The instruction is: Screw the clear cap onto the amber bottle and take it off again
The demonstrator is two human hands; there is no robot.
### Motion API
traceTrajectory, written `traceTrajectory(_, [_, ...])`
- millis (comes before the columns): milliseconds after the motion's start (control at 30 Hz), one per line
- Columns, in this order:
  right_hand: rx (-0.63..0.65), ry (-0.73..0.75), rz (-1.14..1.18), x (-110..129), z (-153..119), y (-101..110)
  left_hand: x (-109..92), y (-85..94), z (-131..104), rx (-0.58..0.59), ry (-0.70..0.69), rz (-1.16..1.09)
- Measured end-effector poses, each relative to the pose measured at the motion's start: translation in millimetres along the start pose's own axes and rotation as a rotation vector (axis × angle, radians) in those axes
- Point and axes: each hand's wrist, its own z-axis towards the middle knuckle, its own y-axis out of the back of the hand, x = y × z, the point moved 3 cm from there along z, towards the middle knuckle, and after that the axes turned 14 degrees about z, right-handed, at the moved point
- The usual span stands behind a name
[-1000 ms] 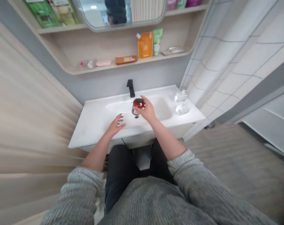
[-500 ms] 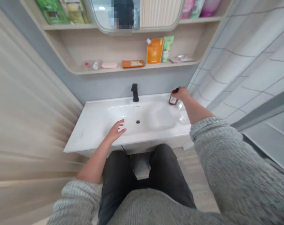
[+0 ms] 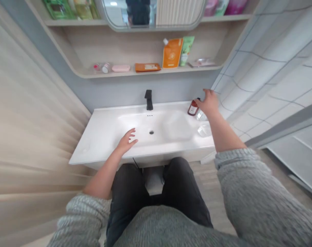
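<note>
Presently, in the head view, your right hand (image 3: 209,102) hangs with fingers and thumb spread apart beside the dark-red, white-labelled bottle with a black top (image 3: 193,108). Your thumb overlaps its top; whether it touches, you can't tell from this angle. The bottle stands upright at the back right corner of the glossy white countertop (image 3: 101,127), just beside a clear, transparent container (image 3: 201,115). Your left hand (image 3: 125,142) is empty, fingers curved and apart, over the front left of the white moulded basin (image 3: 177,125), well away from the bottle.

Judging by its look, the bottle should be stiff, smooth-walled and light to moderate in weight, perhaps slippery when wet; glass or plastic, you can't tell. Its body, below the shoulder, would likely give your fingers the surest hold.
</note>
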Motion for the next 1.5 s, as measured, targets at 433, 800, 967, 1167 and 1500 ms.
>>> traceTrajectory(433, [-0.141,-0.448,0.166,-39,-217,4,1,1.6,1,-0.068,0.0,-0.012])
traceTrajectory(800, [0.014,-0.562,0.162,-39,-198,13,-5,4.1,-1,-0.116,0.038,-0.017])
traceTrajectory(967, [0.016,-0.457,0.268,-22,-189,4,-5,4.9,-2,-0.136,0.02,-0.026])
traceTrajectory(1167, [0.143,-0.288,0.581,44,-193,-56,-4,5.5,1,-0.129,0.085,0.055])
traceTrajectory(1500, [0.4,-0.122,0.811,151,-226,-144,-34,56.4,-56,-0.374,0.185,0.726])
